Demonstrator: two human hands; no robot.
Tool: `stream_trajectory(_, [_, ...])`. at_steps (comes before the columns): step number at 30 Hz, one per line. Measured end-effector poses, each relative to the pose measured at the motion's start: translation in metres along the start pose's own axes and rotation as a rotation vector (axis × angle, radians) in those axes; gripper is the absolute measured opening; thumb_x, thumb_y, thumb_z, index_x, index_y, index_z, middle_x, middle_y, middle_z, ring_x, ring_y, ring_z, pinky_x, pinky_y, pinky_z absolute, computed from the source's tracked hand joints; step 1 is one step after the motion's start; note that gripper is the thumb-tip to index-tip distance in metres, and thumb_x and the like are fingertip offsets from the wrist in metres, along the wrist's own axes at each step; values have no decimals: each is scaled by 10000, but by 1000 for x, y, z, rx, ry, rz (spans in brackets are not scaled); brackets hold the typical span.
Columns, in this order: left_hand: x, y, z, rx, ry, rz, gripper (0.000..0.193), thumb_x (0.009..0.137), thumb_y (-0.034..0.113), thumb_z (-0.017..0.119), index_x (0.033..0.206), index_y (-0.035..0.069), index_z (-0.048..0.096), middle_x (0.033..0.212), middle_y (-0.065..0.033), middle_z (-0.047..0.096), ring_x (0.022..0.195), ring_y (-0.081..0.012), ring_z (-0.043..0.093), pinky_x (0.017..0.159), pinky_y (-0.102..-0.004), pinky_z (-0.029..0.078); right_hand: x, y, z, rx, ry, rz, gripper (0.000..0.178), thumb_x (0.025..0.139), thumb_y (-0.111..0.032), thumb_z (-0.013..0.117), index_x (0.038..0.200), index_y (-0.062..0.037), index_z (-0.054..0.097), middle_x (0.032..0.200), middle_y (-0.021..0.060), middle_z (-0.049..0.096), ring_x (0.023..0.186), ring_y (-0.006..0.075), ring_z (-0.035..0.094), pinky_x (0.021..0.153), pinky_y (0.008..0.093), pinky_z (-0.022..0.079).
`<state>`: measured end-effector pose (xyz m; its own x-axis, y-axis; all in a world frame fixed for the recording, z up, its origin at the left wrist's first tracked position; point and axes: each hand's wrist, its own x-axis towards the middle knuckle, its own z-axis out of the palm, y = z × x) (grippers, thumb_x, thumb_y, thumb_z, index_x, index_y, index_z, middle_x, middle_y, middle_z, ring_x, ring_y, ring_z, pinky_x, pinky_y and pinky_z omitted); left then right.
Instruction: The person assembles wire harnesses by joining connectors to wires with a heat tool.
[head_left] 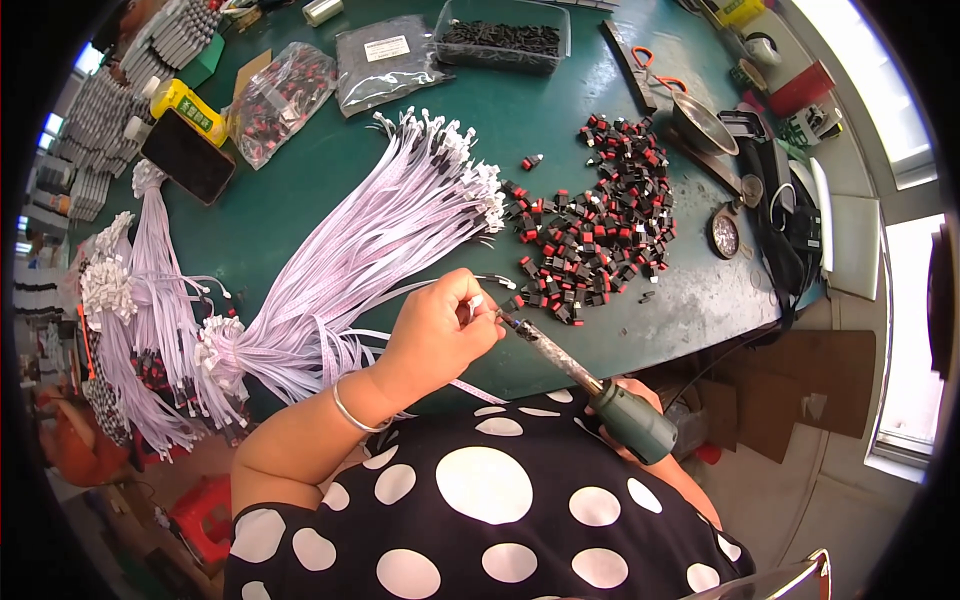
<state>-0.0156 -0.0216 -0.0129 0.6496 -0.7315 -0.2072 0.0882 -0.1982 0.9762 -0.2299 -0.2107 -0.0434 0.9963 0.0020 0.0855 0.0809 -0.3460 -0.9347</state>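
My left hand (440,325) pinches the end of a thin white cable and a small part near the front edge of the green table (300,200). My right hand (625,415) grips the green handle of a soldering iron (585,375); most of that hand is hidden behind the handle. The iron's tip touches the part at my left fingertips. A large fan of white ribbon cables (380,240) lies to the left. A pile of small red and black switches (600,225) lies just beyond the iron's tip.
More cable bundles (150,300) hang off the table's left edge. A phone (188,155), a yellow bottle (190,108), bags of parts (285,95) and a clear tray (505,35) sit at the back. A metal bowl (700,125) and black cords (790,220) lie at the right.
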Motion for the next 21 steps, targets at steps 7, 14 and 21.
stream_trajectory(7, [3, -1, 2, -32, 13, -19, 83, 783, -45, 461, 759, 20, 415, 759, -76, 559, 671, -111, 590, 582, -230, 486, -10, 15, 13, 57, 48, 178, 414, 888, -252, 369, 1053, 106, 496, 670, 223, 597, 428, 290, 568, 344, 306, 472])
stream_trajectory(14, [4, -6, 0, -50, 5, -58, 55, 788, -27, 468, 775, 12, 431, 771, -82, 555, 673, -119, 591, 584, -234, 489, -15, 11, 1, 679, 46, 621, 372, 839, -211, 496, 1100, 54, 479, 801, 182, 614, 673, 237, 626, 594, 310, 530])
stream_trajectory(21, [-3, 2, 2, -32, -27, -49, 58, 786, -36, 470, 777, 6, 431, 819, -98, 548, 737, -149, 617, 597, -236, 501, 19, -5, 15, 640, 387, 141, 372, 849, -255, 496, 1087, 31, 480, 1011, 138, 558, 880, 189, 565, 769, 329, 463])
